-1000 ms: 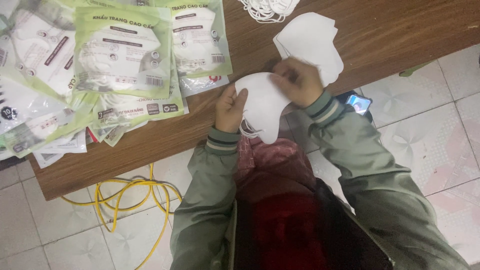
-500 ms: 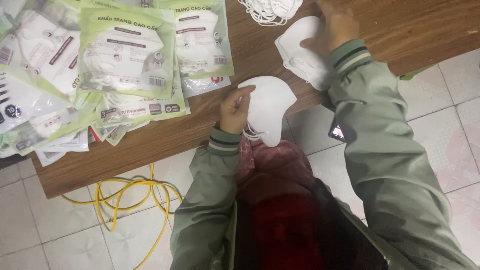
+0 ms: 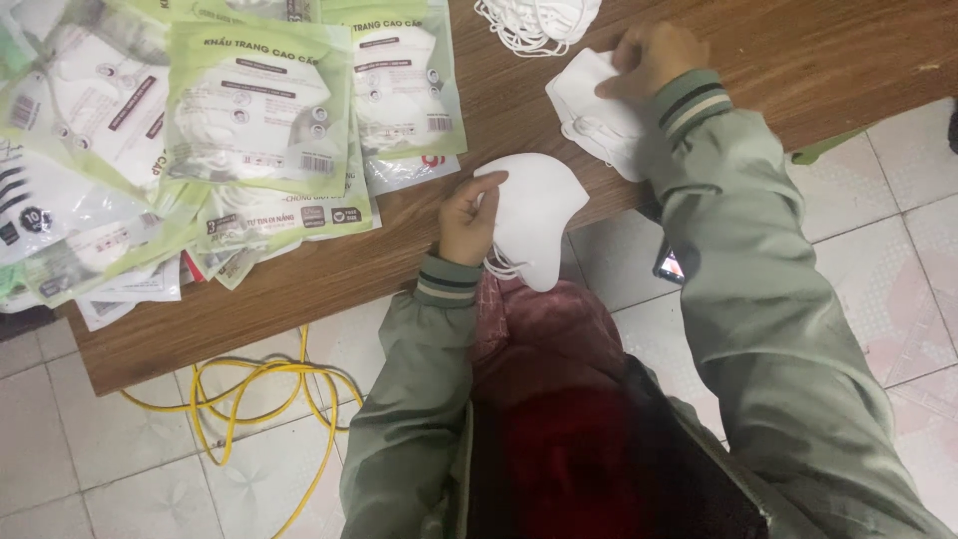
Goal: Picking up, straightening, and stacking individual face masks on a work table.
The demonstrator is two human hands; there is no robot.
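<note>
My left hand (image 3: 469,218) grips a folded white face mask (image 3: 539,215) by its left edge at the near edge of the wooden table (image 3: 419,250); the mask's elastic loops hang below my fingers. My right hand (image 3: 649,55) reaches farther onto the table and rests on a small stack of folded white masks (image 3: 594,115), fingers pinching the top one. Both arms wear a grey-green jacket with striped cuffs.
A heap of green-and-clear packaged masks (image 3: 259,110) covers the table's left part. A bundle of white elastic-looped masks (image 3: 534,20) lies at the top edge. A yellow cable (image 3: 259,399) coils on the tiled floor. A phone (image 3: 669,265) shows under my right sleeve.
My right hand let go of the mask it shared with my left and reached out to the stack on the table. My left hand keeps the mask.
</note>
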